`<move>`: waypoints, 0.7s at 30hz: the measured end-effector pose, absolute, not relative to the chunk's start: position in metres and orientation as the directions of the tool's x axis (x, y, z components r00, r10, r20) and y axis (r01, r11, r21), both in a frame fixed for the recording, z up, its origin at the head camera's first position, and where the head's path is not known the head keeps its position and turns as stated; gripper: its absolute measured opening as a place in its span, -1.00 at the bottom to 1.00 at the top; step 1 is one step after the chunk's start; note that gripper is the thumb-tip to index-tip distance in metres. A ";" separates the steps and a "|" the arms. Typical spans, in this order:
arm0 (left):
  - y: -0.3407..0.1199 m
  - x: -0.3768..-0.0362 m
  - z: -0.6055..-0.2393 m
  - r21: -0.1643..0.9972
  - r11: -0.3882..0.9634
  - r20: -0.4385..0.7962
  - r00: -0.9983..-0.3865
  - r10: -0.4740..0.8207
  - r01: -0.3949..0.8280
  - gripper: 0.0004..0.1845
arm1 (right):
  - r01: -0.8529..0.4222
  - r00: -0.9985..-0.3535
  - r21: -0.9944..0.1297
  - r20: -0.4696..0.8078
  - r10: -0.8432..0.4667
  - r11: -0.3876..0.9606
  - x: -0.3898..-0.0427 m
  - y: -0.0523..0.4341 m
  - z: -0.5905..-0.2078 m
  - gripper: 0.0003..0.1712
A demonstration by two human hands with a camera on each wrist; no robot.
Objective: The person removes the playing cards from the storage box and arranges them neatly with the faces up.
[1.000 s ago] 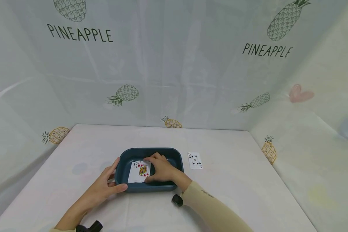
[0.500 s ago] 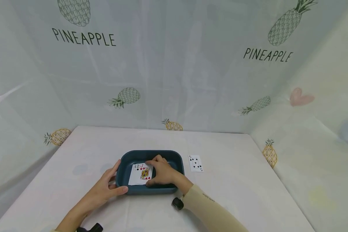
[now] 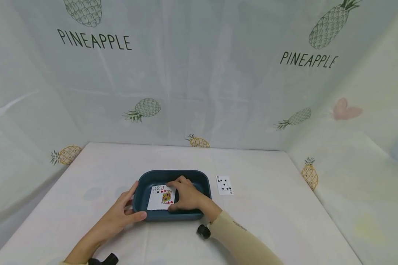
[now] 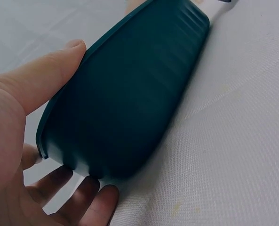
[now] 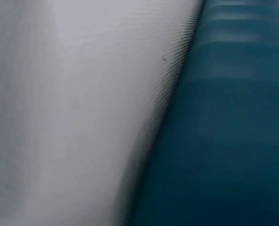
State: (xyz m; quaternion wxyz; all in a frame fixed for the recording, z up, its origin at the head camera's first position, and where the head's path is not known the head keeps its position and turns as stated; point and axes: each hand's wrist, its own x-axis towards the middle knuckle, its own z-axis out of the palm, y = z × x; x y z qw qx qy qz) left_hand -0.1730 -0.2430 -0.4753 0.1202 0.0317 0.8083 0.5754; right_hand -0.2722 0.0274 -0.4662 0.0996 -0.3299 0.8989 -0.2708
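A dark teal tray (image 3: pixel 199 180) sits on the white tablecloth, and in the left wrist view its ribbed outer wall (image 4: pixel 130 94) fills the middle. My left hand (image 3: pixel 130 208) grips its near left corner, thumb (image 4: pixel 40 80) on the rim and fingers (image 4: pixel 83 197) curled under the base. Inside lies a small stack of playing cards (image 3: pixel 159 198), a jack of hearts on top and a 2 of spades peeking out at the left. My right hand (image 3: pixel 176 194) reaches into the tray and pinches the stack's right edge. The right wrist view shows only the tray wall (image 5: pixel 224 141) and cloth.
A single 5 of spades (image 3: pixel 224 184) lies face up on the table just right of the tray. Pineapple-print cloth walls (image 3: pixel 199 92) close in the back and both sides. Black wrist camera mounts (image 3: pixel 203 231) sit near each forearm.
The right hand has nudged the card stack slightly to the right inside the tray. The left hand keeps its hold on the tray corner.
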 end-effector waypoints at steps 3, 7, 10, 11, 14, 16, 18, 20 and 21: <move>-0.243 -0.173 -0.473 0.937 0.338 -0.155 -0.970 0.185 -0.085 0.17 | -0.541 -0.763 -0.552 0.004 -0.647 0.635 -0.272 0.026 -0.464 -0.09; -0.242 -0.172 -0.473 0.935 0.344 -0.162 -0.971 0.177 -0.093 0.18 | -0.534 -0.769 -0.557 0.007 -0.639 0.636 -0.272 0.027 -0.463 -0.09; -0.241 -0.173 -0.474 0.930 0.353 -0.169 -0.971 0.168 -0.100 0.17 | -0.532 -0.768 -0.574 0.017 -0.641 0.622 -0.272 0.028 -0.463 -0.09; -0.241 -0.173 -0.474 0.928 0.357 -0.170 -0.971 0.165 -0.102 0.17 | -0.534 -0.765 -0.580 0.022 -0.644 0.615 -0.272 0.029 -0.462 -0.09; -0.241 -0.173 -0.475 0.928 0.357 -0.172 -0.971 0.165 -0.104 0.17 | -0.541 -0.755 -0.595 0.033 -0.655 0.594 -0.271 0.032 -0.460 -0.08; -0.241 -0.173 -0.474 0.931 0.350 -0.175 -0.970 0.169 -0.107 0.17 | -0.552 -0.744 -0.600 0.040 -0.667 0.580 -0.270 0.036 -0.457 -0.08; -0.241 -0.173 -0.474 0.931 0.346 -0.179 -0.969 0.169 -0.112 0.17 | -0.565 -0.733 -0.596 0.046 -0.679 0.570 -0.269 0.040 -0.451 -0.08; -0.240 -0.173 -0.473 0.930 0.348 -0.182 -0.970 0.162 -0.117 0.17 | -0.581 -0.723 -0.586 0.054 -0.689 0.565 -0.270 0.045 -0.445 -0.08; -0.240 -0.173 -0.473 0.929 0.352 -0.181 -0.971 0.159 -0.116 0.18 | -0.590 -0.718 -0.579 0.060 -0.693 0.562 -0.270 0.048 -0.441 -0.07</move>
